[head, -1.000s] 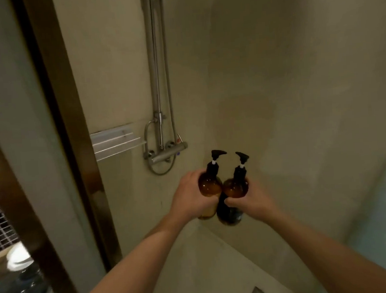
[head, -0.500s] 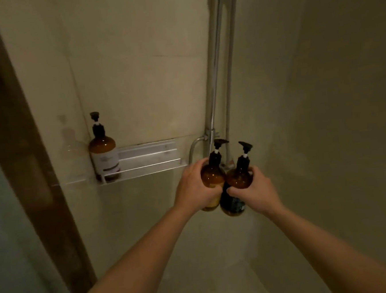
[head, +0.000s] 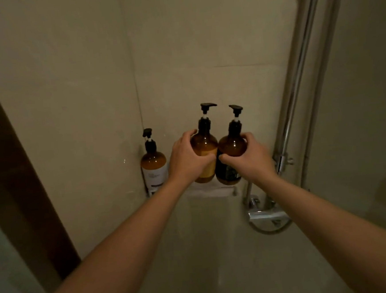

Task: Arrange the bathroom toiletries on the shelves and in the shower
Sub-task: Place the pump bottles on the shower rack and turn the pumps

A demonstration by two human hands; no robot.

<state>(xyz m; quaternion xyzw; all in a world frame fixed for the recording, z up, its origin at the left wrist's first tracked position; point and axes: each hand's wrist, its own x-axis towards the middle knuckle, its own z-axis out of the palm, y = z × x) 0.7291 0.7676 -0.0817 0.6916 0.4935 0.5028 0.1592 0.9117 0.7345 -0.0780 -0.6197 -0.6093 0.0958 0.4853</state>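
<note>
Two amber pump bottles are held side by side over the small wall shelf [head: 210,192] in the shower. My left hand [head: 186,160] grips the amber bottle with the yellow label [head: 204,145]. My right hand [head: 250,158] grips the amber bottle with the dark label [head: 231,148]. Both bottles stand upright, their bases at or just above the shelf; I cannot tell whether they touch it. A third amber bottle with a white label [head: 154,166] stands on the shelf's left end, in the corner.
A chrome shower riser pipe [head: 297,80] runs up the wall on the right, with the mixer valve [head: 267,214] below the shelf's right end. A dark brown door frame [head: 16,171] rises at the left. Beige tiled walls surround the shelf.
Both hands carried the two bottles left and forward to the shelf. The view turned left, so the shelf and the third bottle now sit in the centre.
</note>
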